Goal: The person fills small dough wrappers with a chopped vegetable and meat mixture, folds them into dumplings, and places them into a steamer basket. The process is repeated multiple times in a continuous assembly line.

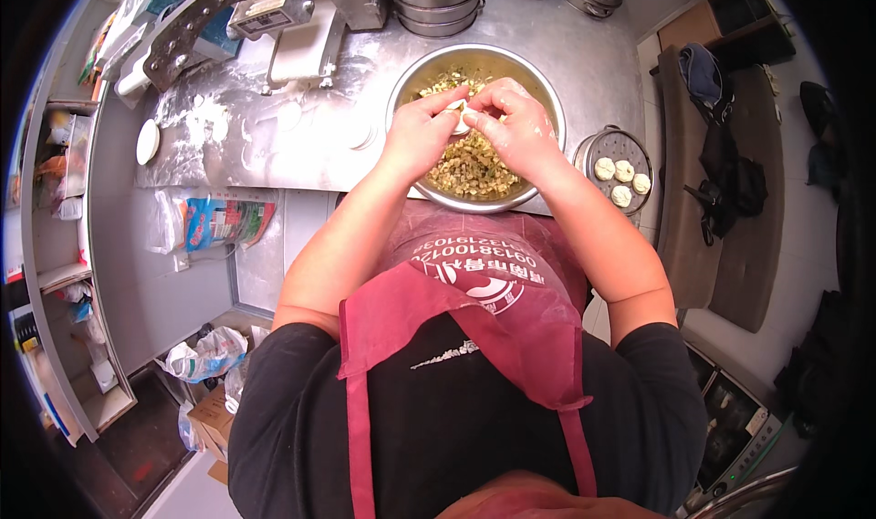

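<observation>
My left hand [420, 136] and my right hand [522, 129] meet above a large steel bowl [398, 108] of chopped filling [474, 168]. Between the fingertips of both sits a small white dough bun [462, 118], pinched from either side. Its top is partly hidden by my fingers. Flour whitens the back of my right hand. To the right of the bowl, a round steamer tray [631, 143] carries several pleated buns [623, 171]. Flat pale dough rounds [361, 138] lie on the metal table left of the bowl.
Stacked steel steamers [438, 13] stand behind the bowl. A dough machine [301, 54] occupies the floury back left of the table [228, 168]. A white round object [148, 142] rests near its left end. A brown bench [684, 236] with a dark bag is at right.
</observation>
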### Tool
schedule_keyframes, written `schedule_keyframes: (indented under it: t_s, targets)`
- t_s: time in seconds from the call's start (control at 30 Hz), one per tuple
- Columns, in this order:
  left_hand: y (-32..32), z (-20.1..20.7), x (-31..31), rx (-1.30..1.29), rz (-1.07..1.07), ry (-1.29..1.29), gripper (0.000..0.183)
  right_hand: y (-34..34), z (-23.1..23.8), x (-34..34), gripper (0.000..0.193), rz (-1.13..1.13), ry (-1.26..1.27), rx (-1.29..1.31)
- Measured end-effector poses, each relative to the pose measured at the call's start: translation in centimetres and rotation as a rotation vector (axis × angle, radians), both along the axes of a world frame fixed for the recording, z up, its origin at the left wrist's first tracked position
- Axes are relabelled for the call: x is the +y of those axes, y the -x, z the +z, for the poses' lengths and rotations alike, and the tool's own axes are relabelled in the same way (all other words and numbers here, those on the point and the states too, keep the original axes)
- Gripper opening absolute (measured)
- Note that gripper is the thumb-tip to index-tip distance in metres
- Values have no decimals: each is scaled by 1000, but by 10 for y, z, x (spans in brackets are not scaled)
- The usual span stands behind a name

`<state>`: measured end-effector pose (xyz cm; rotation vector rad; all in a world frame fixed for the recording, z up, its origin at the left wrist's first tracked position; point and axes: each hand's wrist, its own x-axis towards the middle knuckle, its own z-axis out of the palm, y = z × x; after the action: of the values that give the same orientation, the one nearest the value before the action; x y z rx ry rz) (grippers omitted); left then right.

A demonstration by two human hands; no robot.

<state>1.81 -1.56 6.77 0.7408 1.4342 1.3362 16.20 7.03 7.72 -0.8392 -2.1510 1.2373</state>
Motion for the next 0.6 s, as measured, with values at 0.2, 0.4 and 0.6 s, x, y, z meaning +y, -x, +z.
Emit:
schedule_keyframes:
  t_s: [0.2, 0.4, 0.6]
  targets:
    - [24, 2, 9, -208, -256, 36, 47, 4, 1, 3, 18, -10, 303, 28]
    - [17, 19, 11, -367, -10, 16, 49, 10, -6, 2, 17, -158, 540, 194]
    - [-8, -12, 14, -612, 211, 85, 58, 10, -17, -18, 20, -142, -19, 44]
